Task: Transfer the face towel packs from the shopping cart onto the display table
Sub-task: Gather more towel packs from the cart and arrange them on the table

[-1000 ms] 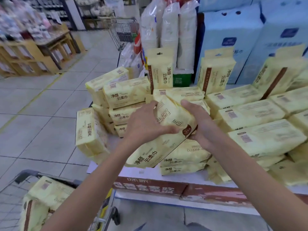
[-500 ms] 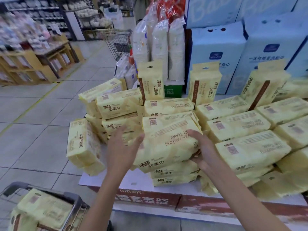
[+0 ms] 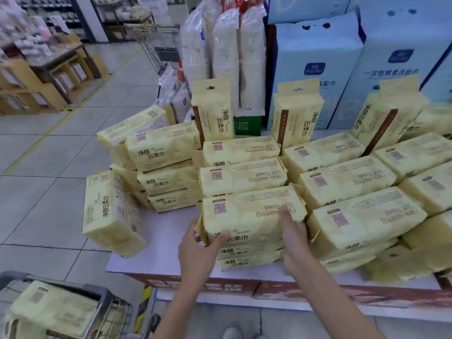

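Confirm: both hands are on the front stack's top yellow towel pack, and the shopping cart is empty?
Not empty: the head view shows the grey wire shopping cart holding yellow plastic face towel packs. The left hand and right hand are on the top pack.

Three face towel packs (image 3: 211,111) stand upright along the counter's (image 3: 166,231) far edge; flat-stacked ones exceed a dozen, exact total indeterminable. Two shopping carts (image 3: 102,293). Three tall white bagged stacks (image 3: 225,45). Two hands (image 3: 200,250).
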Action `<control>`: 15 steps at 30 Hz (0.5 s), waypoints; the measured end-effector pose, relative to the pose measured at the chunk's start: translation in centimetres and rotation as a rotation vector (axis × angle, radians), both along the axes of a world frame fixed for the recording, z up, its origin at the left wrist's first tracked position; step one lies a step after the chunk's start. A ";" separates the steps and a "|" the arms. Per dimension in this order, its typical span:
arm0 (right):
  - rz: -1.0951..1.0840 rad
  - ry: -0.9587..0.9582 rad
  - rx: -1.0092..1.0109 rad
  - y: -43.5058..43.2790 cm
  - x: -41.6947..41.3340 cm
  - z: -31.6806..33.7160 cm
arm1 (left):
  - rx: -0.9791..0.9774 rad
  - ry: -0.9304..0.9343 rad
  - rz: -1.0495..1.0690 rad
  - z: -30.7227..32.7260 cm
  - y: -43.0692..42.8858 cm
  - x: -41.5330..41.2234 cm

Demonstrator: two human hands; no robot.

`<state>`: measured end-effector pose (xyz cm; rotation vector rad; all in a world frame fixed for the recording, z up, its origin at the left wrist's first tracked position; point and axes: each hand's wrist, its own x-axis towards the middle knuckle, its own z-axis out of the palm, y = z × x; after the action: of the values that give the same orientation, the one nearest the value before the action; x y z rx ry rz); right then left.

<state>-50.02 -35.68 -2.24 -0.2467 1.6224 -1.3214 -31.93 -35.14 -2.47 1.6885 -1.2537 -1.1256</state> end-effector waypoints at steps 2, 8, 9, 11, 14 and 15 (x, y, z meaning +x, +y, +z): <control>-0.003 0.029 0.002 -0.1 0.0 0.1 | -0.019 -0.020 0.024 0.1 0.1 -0.4; 0.007 -0.018 -0.028 0.4 0.4 0.4 | -0.035 0.001 0.036 -0.3 0.0 -0.5; 0.014 -0.033 -0.041 0.8 0.5 0.3 | -0.035 0.009 0.025 -0.4 0.0 -0.4; 0.043 -0.045 -0.043 1.8 0.6 0.3 | -0.029 0.032 0.005 -0.6 0.0 -0.2; 0.133 -0.118 -0.011 3.2 0.7 -0.4 | 0.009 0.055 -0.032 -0.9 0.4 0.0; 0.170 -0.152 0.010 3.5 0.7 -0.7 | 0.024 0.051 -0.045 -1.0 0.7 0.0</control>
<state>-49.33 -32.14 -2.91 -0.2657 1.4472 -1.1733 -31.93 -34.46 -3.50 1.6463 -1.2567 -1.2067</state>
